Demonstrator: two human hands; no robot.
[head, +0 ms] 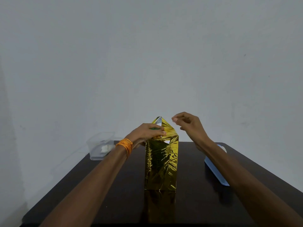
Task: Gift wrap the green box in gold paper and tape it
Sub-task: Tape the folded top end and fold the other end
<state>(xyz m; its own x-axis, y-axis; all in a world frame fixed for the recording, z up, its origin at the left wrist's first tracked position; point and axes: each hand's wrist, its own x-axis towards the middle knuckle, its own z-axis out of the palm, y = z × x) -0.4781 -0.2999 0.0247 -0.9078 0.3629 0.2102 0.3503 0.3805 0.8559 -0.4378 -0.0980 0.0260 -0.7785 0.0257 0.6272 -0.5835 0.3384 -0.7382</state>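
The green box stands upright in the middle of the dark table (114, 185), wrapped in crinkled gold paper (161, 164). Only a sliver of the green box (154, 128) shows at the top, behind my fingers. My left hand (147, 132) lies across the top near edge and presses the folded paper down with fairly straight fingers. A triangular gold flap (159, 122) sticks up behind it, its white underside showing. My right hand (188, 126) hovers just right of the flap with fingers loosely curled, and I see nothing in it.
A clear plastic container (100, 148) with something white inside sits at the table's back left corner. A light blue tray (214, 167) lies along the right side, partly hidden by my right forearm. A plain wall stands behind the table.
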